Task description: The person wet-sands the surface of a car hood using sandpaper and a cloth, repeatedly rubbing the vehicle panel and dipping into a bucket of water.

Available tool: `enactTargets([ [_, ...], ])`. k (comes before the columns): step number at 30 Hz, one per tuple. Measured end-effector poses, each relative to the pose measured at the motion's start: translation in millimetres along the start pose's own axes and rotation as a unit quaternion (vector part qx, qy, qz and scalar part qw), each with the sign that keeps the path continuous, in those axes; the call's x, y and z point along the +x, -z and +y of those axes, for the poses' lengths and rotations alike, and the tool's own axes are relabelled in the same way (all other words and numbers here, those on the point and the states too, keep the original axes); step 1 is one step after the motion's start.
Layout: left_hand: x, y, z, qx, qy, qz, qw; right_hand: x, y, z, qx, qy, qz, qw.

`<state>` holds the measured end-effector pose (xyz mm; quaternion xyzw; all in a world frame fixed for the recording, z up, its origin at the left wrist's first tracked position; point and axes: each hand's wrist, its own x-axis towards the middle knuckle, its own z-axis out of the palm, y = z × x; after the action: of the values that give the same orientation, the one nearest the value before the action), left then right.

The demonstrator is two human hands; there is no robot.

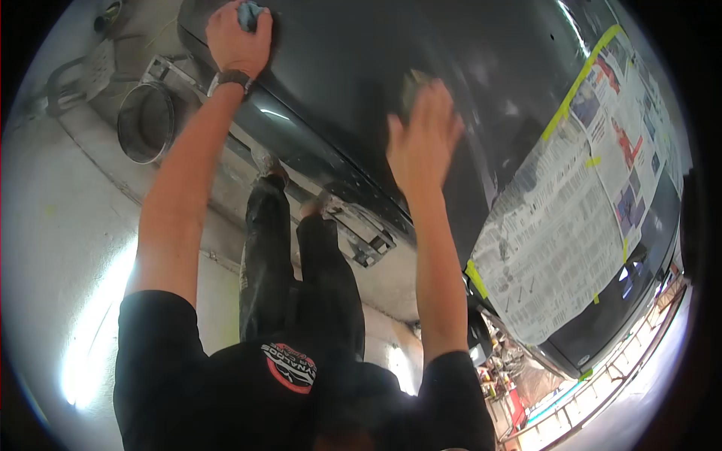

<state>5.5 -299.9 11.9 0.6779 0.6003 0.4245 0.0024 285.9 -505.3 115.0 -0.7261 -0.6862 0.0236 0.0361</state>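
Observation:
My left hand is closed round a crumpled blue-grey cloth at the top of the view, near the edge of a dark car panel. A dark band circles that wrist. My right hand lies over the panel to the right, slightly blurred, its thumb spread from the fingers. A greenish-yellow pad shows at its fingertips, pressed between the fingers and the dark surface. How much of the pad is under the palm is hidden.
Newspaper held by yellow-green tape covers the car's glass on the right. A round bucket stands on the left. A metal step frame is under the panel's edge, near my legs. Clutter lies at the lower right.

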Motion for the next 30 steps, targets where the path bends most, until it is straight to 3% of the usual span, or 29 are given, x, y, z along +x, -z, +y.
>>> enactTargets([
  [2,-1.4,1.5,2.2,0.004,0.005,0.006,1.000,74.6,-27.7,-31.1,0.040,0.034,0.089,0.995],
  [5,-0.3,4.5,6.4,-0.002,0.029,0.002,1.000,70.3,-17.4,-20.1,0.021,0.075,0.048,0.996],
  [8,-0.8,1.7,7.1,-0.004,0.021,0.007,1.000,-39.7,8.0,22.1,0.008,-0.012,-0.072,0.997],
  [10,0.1,5.8,9.3,-0.011,0.049,0.004,0.999,-123.8,1.2,49.0,-0.038,-0.037,-0.058,0.997],
  [13,-2.9,6.1,10.5,0.002,0.063,-0.005,0.998,-75.4,3.3,11.7,-0.026,-0.080,-0.069,0.994],
  [18,-4.6,8.3,13.5,0.005,0.079,-0.004,0.997,119.0,-36.3,-52.0,0.035,0.049,0.050,0.997],
  [21,0.8,7.5,12.3,0.008,0.067,-0.005,0.998,66.7,-10.1,-21.0,0.013,0.095,-0.033,0.995],
  [23,-7.3,10.1,9.7,0.004,0.066,-0.004,0.998,-25.7,7.7,12.2,-0.003,0.049,-0.112,0.992],
  [25,-1.2,8.0,10.9,-0.005,0.063,0.017,0.998,-124.7,11.5,48.4,0.005,0.003,-0.108,0.994],
  [28,10.2,29.2,32.2,-0.017,0.138,-0.057,0.989,-116.5,4.1,9.9,0.014,-0.088,-0.060,0.994],
  [30,9.7,25.6,28.7,-0.022,0.130,-0.051,0.990,1.9,28.6,-68.7,0.030,-0.044,-0.192,0.980],
])
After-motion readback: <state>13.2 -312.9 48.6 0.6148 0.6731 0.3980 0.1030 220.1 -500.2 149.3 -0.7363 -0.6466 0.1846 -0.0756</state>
